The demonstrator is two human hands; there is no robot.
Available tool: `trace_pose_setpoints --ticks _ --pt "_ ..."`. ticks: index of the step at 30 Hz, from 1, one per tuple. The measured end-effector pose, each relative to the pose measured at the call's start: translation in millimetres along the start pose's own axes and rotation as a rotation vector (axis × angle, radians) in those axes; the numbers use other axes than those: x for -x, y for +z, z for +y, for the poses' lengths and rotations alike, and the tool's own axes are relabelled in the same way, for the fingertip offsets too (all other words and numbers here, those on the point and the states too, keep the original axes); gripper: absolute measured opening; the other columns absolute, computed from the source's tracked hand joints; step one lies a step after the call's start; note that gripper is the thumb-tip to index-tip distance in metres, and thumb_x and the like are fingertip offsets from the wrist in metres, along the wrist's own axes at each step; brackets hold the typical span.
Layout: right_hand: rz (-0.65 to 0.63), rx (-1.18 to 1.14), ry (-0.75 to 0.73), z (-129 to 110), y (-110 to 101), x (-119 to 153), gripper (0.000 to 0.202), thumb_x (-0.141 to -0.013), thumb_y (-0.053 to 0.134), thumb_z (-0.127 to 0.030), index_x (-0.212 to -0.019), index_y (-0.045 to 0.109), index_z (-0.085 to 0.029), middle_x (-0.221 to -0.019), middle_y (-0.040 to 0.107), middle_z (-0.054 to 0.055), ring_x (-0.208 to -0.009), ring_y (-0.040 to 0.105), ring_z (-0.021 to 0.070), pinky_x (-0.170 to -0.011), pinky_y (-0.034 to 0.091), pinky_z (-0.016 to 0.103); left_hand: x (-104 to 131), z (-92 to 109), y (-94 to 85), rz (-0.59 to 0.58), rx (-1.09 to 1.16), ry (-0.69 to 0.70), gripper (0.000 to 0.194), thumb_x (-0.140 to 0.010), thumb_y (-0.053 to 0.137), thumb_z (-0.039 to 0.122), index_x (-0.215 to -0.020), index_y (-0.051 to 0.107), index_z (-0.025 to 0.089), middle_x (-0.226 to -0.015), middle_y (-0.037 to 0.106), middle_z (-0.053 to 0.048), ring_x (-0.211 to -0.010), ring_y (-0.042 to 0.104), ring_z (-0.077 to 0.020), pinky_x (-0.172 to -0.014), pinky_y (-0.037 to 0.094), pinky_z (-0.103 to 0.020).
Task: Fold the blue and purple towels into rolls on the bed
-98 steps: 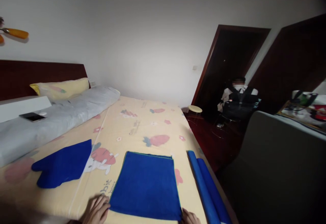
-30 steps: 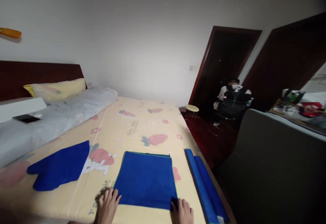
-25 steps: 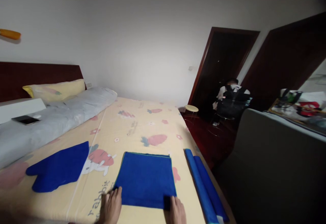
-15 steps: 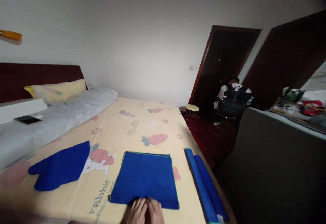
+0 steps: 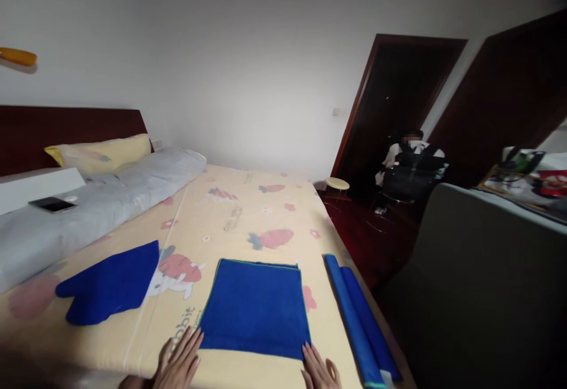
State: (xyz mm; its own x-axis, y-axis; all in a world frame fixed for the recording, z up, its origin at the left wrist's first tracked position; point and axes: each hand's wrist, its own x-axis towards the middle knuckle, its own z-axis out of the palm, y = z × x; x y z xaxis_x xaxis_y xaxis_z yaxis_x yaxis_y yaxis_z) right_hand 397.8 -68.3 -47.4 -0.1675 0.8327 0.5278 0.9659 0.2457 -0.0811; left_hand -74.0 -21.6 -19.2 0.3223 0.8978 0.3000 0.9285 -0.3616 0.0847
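Note:
A blue cloth [image 5: 257,306] with green edging lies folded into a flat square on the bed. My left hand [image 5: 179,358] is open, its fingers stretched out and the tips at the cloth's near left corner. At the near right corner my right hand [image 5: 319,368] rests, also open, with its fingertips on the cloth's edge. Neither hand grips anything. To the left lies a blue mitt-shaped cloth [image 5: 113,283]. On the right, near the bed's edge, are two blue rolled cloths [image 5: 352,321] side by side.
The bed has a yellow printed sheet [image 5: 230,212]. A grey rolled quilt [image 5: 115,200], a phone [image 5: 52,203] and a yellow pillow [image 5: 101,154] are at the left. A stool [image 5: 336,184] and a seated person [image 5: 411,164] are beyond, with a dark panel [image 5: 478,283] at right.
My hands were side by side at the middle of the cloth's near edge. They have moved apart to its two near corners. The view has shifted slightly.

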Motion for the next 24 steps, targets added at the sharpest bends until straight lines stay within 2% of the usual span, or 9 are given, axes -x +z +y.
trace_pose_setpoints --ticks 3,5,8,11,16,20,22,24 --pt "-0.028 0.007 -0.047 11 3 -5 0.046 -0.087 0.049 -0.025 -0.127 0.06 -0.045 -0.122 0.069 -0.003 -0.109 0.066 0.0229 -0.083 0.046 0.034 -14 3 -9.0 -0.036 0.007 -0.012 0.046 -0.093 0.044 0.033 -0.137 0.049 0.045 -0.147 0.051 0.003 -0.135 0.047 -0.0221 -0.11 0.031 -0.045" --pt "-0.059 0.009 -0.024 14 4 -11 0.049 -0.083 0.051 -0.02 -0.122 0.062 -0.046 -0.12 0.07 -0.004 -0.11 0.065 0.0237 -0.084 0.045 0.036 -22 4 -13.3 -0.035 0.001 -0.02 0.047 -0.091 0.045 0.027 -0.133 0.054 0.045 -0.147 0.051 0.002 -0.134 0.048 -0.0231 -0.107 0.033 -0.047" --pt "-0.113 -0.025 0.024 15 0 -21 0.043 -0.08 0.054 -0.02 -0.111 0.068 -0.046 -0.113 0.073 -0.004 -0.108 0.065 0.024 -0.084 0.043 0.036 -30 1 -17.7 -0.027 0.02 -0.043 0.044 -0.085 0.05 0.021 -0.121 0.065 0.043 -0.139 0.061 0.002 -0.129 0.053 -0.0238 -0.104 0.037 -0.045" --pt "-0.129 -0.08 0.077 11 -11 -35 0.03 -0.082 0.053 -0.023 -0.098 0.071 -0.041 -0.112 0.073 -0.003 -0.106 0.065 0.0234 -0.085 0.042 0.036 -40 -1 -23.4 -0.036 0.081 -0.078 0.034 -0.082 0.053 0.021 -0.104 0.072 0.039 -0.123 0.07 0.0 -0.118 0.06 -0.0215 -0.1 0.041 -0.039" --pt "-0.2 -0.219 0.257 -3 -24 -61 0.021 -0.085 0.047 -0.025 -0.085 0.068 -0.028 -0.093 0.071 0.001 -0.09 0.063 0.0206 -0.08 0.042 0.033 -72 4 -40.0 -0.163 0.165 -0.243 0.025 -0.078 0.053 0.015 -0.084 0.07 0.032 -0.095 0.073 0.003 -0.101 0.064 -0.017 -0.088 0.042 -0.031" --pt "-0.182 -0.219 0.293 -3 -16 -75 0.026 -0.082 0.043 -0.021 -0.091 0.067 -0.025 -0.088 0.07 0.003 -0.084 0.062 0.021 -0.077 0.043 0.033 -94 9 -46.2 -0.202 0.168 -0.357 0.024 -0.078 0.051 0.011 -0.087 0.065 0.028 -0.081 0.069 0.006 -0.085 0.064 -0.012 -0.079 0.039 -0.025" --pt "-0.138 -0.15 0.301 -2 -10 -79 0.028 -0.079 0.043 -0.017 -0.094 0.066 -0.023 -0.088 0.069 0.005 -0.084 0.062 0.0227 -0.077 0.043 0.034 -98 14 -44.3 -0.182 0.138 -0.408 0.025 -0.076 0.049 0.009 -0.089 0.062 0.027 -0.081 0.067 0.006 -0.086 0.063 -0.0134 -0.078 0.036 -0.027" --pt "-0.072 -0.075 0.311 -3 -4 -80 0.032 -0.075 0.044 -0.013 -0.096 0.065 -0.023 -0.089 0.068 0.006 -0.084 0.062 0.024 -0.077 0.043 0.035 -99 21 -40.6 -0.151 0.103 -0.439 0.027 -0.077 0.046 0.007 -0.089 0.061 0.026 -0.09 0.067 0.003 -0.097 0.061 -0.0169 -0.083 0.034 -0.031"
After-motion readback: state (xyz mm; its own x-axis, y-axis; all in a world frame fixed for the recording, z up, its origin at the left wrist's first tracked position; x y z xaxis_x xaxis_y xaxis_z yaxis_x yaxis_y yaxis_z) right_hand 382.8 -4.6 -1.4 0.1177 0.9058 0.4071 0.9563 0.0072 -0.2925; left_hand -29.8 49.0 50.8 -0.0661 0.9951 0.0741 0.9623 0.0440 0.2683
